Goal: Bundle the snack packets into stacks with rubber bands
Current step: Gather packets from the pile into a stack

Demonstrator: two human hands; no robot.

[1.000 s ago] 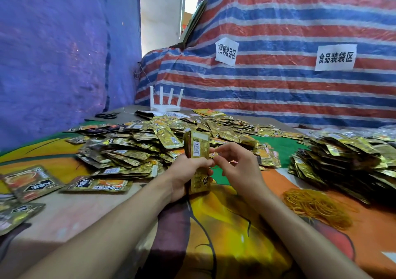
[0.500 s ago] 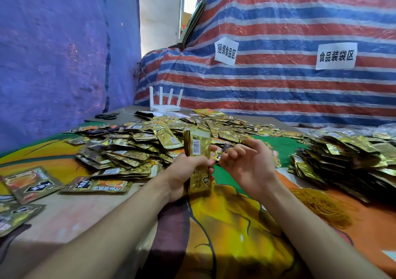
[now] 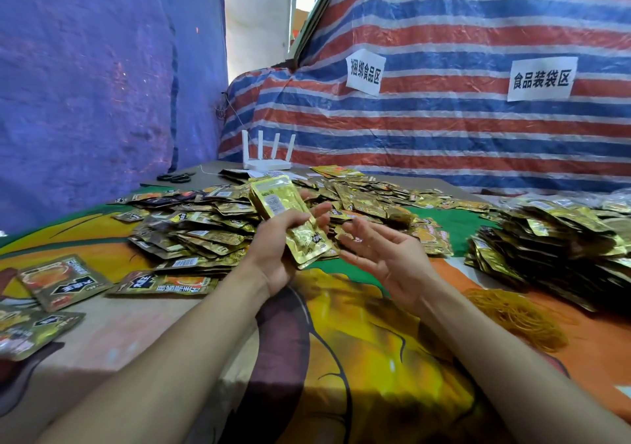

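My left hand [image 3: 276,256] grips the packet stack [image 3: 290,215], tilted toward eleven o'clock, to hold it squared for banding; my right hand [image 3: 386,259] spreads wide and empty, rubber bands [image 3: 512,320] at four o'clock.

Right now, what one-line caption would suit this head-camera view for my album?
Left hand grips a stack of gold snack packets; right hand open beside it, rubber bands heaped nearby.

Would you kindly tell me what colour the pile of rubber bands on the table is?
Yellow-orange; the head view shows the rubber bands best.
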